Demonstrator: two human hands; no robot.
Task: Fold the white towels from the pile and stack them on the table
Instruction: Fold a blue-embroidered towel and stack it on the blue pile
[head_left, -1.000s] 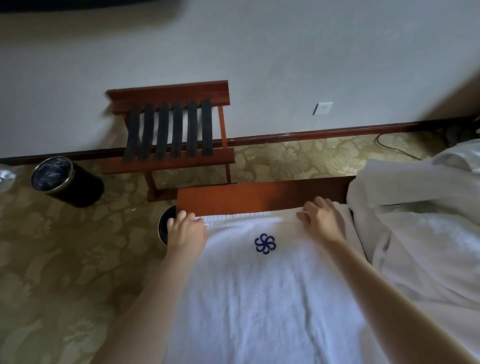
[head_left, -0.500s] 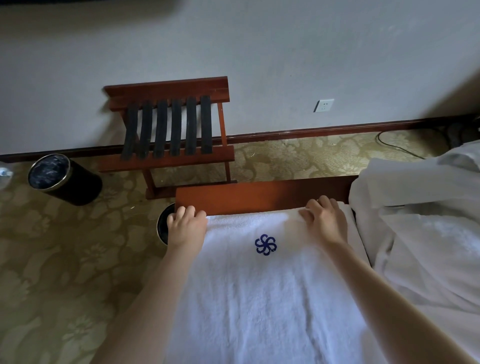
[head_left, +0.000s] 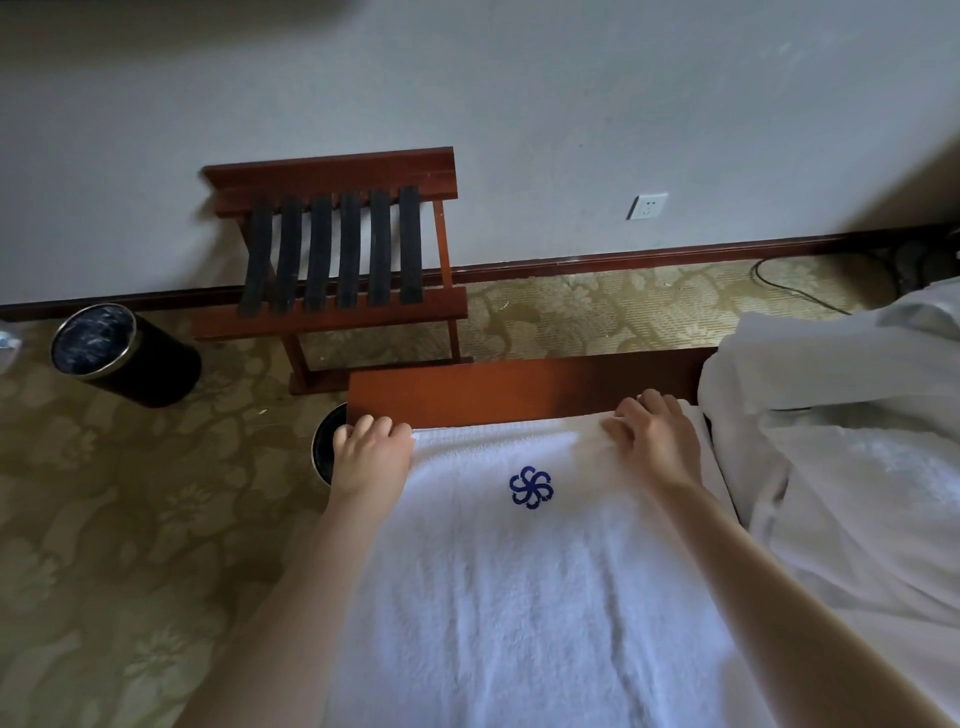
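- Left hand (head_left: 371, 457): fingers curled over the far left corner of the white towel (head_left: 519, 597), gripping it.
- Right hand (head_left: 654, 441): fingers bent over the far right edge, gripping the same towel.
- The towel lies spread flat on the wooden table (head_left: 519, 395), blue emblem (head_left: 531, 487) facing up.
- Progress: judged early. This towel is not yet fully folded, and no finished stack is visible.
- Remaining: the pile (head_left: 857, 493) of white linen lies just beside the towel, on the right.

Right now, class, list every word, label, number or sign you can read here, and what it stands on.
No readable words or numbers.
On the towel: a blue pinwheel emblem, no letters.
On the wall socket: any marking is too small to read.
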